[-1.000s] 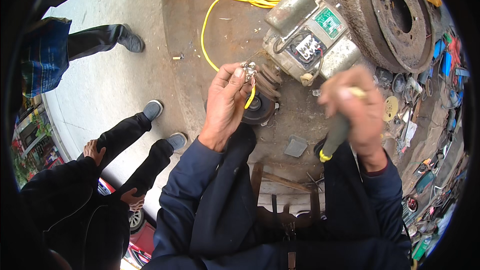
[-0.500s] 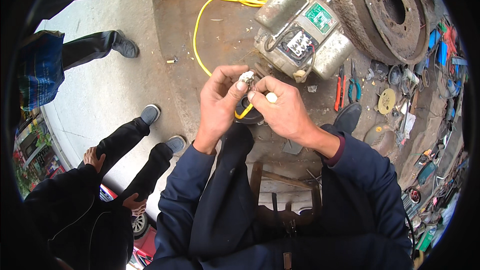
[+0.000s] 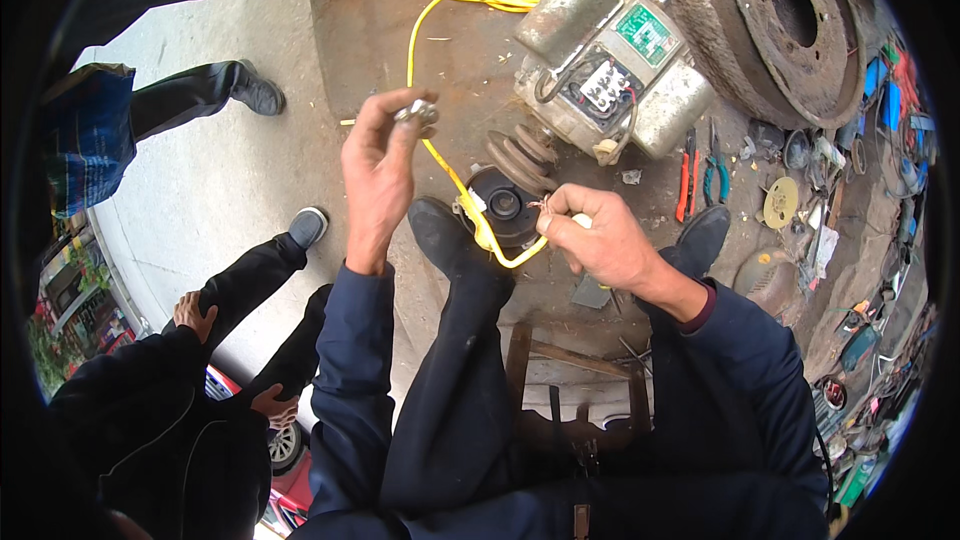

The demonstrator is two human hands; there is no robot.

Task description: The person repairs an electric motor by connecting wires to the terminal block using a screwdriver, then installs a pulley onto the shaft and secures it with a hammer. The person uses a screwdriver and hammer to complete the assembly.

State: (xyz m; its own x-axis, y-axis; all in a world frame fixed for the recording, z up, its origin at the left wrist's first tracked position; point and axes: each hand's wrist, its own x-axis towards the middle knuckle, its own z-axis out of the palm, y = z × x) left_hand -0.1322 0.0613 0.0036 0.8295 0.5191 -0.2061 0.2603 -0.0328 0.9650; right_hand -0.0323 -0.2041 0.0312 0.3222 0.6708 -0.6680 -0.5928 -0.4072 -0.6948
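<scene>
In the head view, the left hand (image 3: 380,175) pinches a small, silvery, knobbly fitting (image 3: 418,118) between thumb and forefinger; the right hand (image 3: 605,240) grips a smooth yellow cable (image 3: 518,262) near its end, frayed copper strands (image 3: 538,204) poking past the fingertips. The hands are well apart, the cable sagging between them below a round black disc (image 3: 503,202). Ahead of the right fingers sits a scuffed metal motor (image 3: 612,62) with rounded housings; left of the left fingers, brown ground (image 3: 470,60) edges onto pale concrete (image 3: 205,155).

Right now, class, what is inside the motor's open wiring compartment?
A white terminal block and a red wire show there. What lies beneath the block is covered, so it cannot be seen.
</scene>
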